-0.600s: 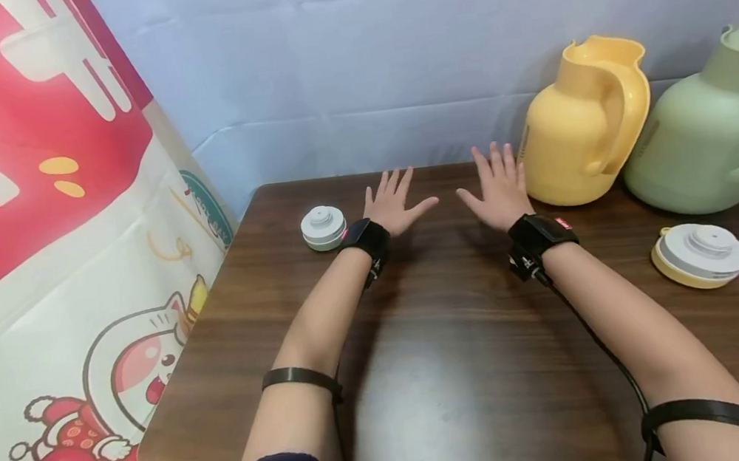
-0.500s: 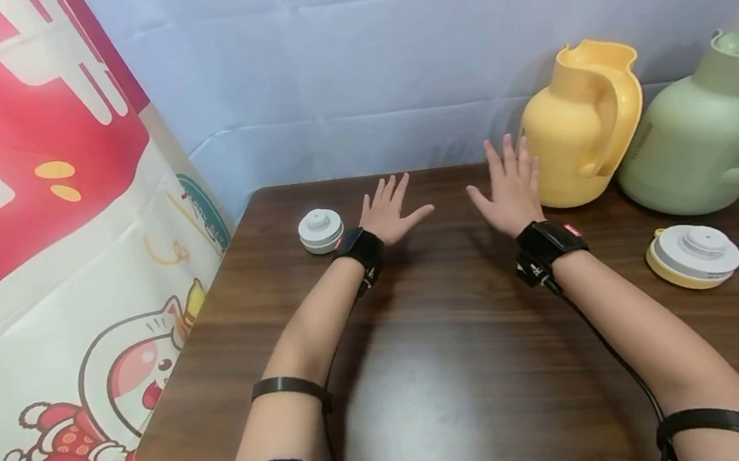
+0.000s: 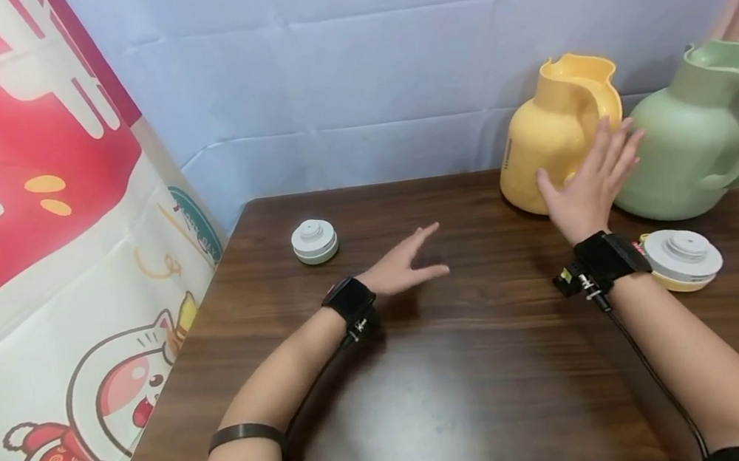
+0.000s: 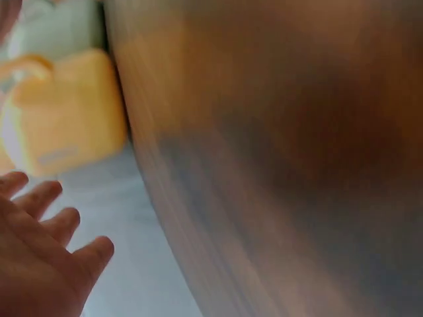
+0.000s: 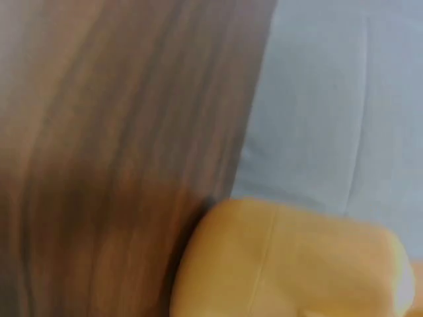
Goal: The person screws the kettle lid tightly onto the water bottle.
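My right hand [image 3: 591, 190], fingers spread, is in front of the yellow jug [image 3: 540, 132] and covers part of its handle side in the head view. Whether it touches the jug cannot be made out. The jug stands upright without a lid, and its body shows close by in the right wrist view [image 5: 291, 264]. Over the middle of the table my left hand [image 3: 399, 265] holds nothing, with thumb and fingers apart. Beside the yellow jug stands a green jug [image 3: 675, 142], also uncovered on top. A white and yellow lid [image 3: 682, 256] lies near my right wrist.
A white lid with a pale green base [image 3: 314, 241] lies at the table's far left. The brown wooden table [image 3: 478, 383] meets a pale cloth backdrop [image 3: 355, 76] at its back edge. A printed red and white cloth [image 3: 35, 292] hangs at the left.
My right hand has moved right, from beside the yellow jug to in front of it. My left hand has come back nearer and turned, fingers now pointing right. The view has shifted slightly.
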`<state>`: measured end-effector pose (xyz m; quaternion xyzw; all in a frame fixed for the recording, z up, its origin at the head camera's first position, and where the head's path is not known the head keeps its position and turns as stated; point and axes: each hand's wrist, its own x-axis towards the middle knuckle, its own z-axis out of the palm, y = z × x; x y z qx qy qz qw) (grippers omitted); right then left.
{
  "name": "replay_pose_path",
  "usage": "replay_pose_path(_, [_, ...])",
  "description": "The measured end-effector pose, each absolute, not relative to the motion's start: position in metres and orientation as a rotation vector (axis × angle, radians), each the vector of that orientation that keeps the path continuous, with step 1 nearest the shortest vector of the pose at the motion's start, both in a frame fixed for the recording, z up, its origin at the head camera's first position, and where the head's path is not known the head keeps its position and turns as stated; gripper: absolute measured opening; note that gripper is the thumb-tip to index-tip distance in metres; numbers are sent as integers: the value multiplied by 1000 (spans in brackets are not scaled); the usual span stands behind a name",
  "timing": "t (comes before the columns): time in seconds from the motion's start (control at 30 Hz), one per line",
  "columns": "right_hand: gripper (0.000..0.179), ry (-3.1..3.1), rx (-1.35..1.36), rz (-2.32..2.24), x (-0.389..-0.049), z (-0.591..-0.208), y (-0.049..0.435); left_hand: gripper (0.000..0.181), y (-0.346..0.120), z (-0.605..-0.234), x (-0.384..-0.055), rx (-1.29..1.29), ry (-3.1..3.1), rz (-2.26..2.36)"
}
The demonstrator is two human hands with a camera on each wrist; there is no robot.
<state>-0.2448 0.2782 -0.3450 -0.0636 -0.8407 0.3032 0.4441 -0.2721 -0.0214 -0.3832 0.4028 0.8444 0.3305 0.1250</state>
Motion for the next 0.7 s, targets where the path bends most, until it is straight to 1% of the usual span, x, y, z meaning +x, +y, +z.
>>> replay_pose_path(0.27, [102, -2023, -315, 1104, -259, -333, 313, 89, -17, -373, -227, 1421, 2209, 987])
replay_pose_path(0.33, [101, -2006, -325, 1253, -259, -328, 318, 91, -16, -370, -217, 1486, 2155, 970])
replay_pose_path(0.43, [96, -1891, -272, 1516, -259, -324, 323, 92, -15, -369, -203, 1569, 2092, 929])
replay_pose_path(0.5, [87, -1791, -262, 1667, -262, -325, 327, 93, -14, -370, -193, 1609, 2055, 905])
replay_pose_path(0.57, [74, -1749, -313, 1743, -264, -328, 332, 94, -12, -371, -185, 1637, 2019, 880])
replay_pose_path(0.67, [51, -1804, -429, 1760, -267, -330, 339, 98, -9, -371, -175, 1676, 1980, 845])
replay_pose_path(0.7, [47, -1849, -457, 1743, -266, -330, 340, 99, -8, -371, -173, 1690, 1977, 835])
